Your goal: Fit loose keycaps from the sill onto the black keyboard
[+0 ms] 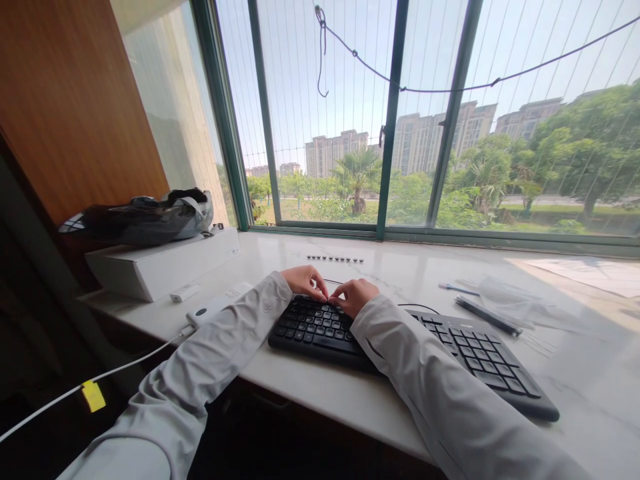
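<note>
A black keyboard (320,333) lies at a slant on the white marbled ledge in front of me. My left hand (306,281) is over its upper key rows, thumb and fingertips pinched together at the back edge. My right hand (355,296) meets it there in a similar pinch, the two sets of fingertips almost touching. Whatever they pinch, if anything, is too small to make out. Beyond my hands, small dark pieces like keycaps (335,259) stand in a neat row. My right forearm hides the middle of the keyboard.
At left, a white box (165,263) carries a dark plastic-wrapped bundle (145,217). A white power strip (215,308) with a cable lies near my left sleeve. To the right are a thin brush (459,289), a black stick-like bundle (487,316) and clear plastic (530,303). Windows line the back.
</note>
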### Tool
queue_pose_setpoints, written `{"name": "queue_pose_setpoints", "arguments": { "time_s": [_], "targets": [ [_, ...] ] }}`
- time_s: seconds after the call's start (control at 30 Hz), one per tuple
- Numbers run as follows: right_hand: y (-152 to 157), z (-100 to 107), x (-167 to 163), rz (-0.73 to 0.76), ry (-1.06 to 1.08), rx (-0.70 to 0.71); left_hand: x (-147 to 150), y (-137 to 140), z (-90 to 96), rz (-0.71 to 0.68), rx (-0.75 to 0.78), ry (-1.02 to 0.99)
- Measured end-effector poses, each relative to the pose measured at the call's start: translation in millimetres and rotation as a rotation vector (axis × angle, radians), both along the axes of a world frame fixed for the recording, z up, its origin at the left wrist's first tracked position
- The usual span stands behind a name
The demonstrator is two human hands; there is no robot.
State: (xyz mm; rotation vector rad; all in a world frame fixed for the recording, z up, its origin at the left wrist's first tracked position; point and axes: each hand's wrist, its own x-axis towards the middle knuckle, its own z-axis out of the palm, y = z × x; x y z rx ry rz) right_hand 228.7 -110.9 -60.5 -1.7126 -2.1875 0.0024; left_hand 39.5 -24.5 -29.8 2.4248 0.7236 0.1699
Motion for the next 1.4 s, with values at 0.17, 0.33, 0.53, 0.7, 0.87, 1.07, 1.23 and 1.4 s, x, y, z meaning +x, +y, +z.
{"name": "queue_pose_setpoints", "arguments": {
  "time_s": [0.17, 0.33, 0.53, 0.7, 0.87, 1.07, 1.23, 1.4],
  "targets": [
    [0, 1, -1, -0.023, 0.056, -0.037, 0, -1, 0.4, -0.011, -0.005, -0.019],
    [1, 1, -2, -0.022, 0.075, -0.047, 1, -2, 1.6, 0.016, -0.010, -0.005],
    [2, 0, -2, -0.023, 0.079, -0.053, -2, 3, -5.7, 0.072, -0.055, -0.014],
    [-1, 2, -5, -0.035, 0.023, -0.038, -1, 13, -12.9, 0.126, -0.133, -0.008],
    [-11, 13, -9, 0.006, -0.172, -0.008, 5, 14, -13.8, 0.220, -0.267, 0.028],
    [-22, 27, -13, 0.097, -0.318, -0.007, 7, 14, -14.4, 0.202, -0.352, 0.050],
    [-24, 29, -17, 0.141, -0.393, 0.005, 9, 17, -17.6, 0.191, -0.367, 0.033],
    [-24, 28, -17, 0.135, -0.389, 0.019, 11, 14, -20.6, 0.199, -0.363, 0.003]
  ]
}}
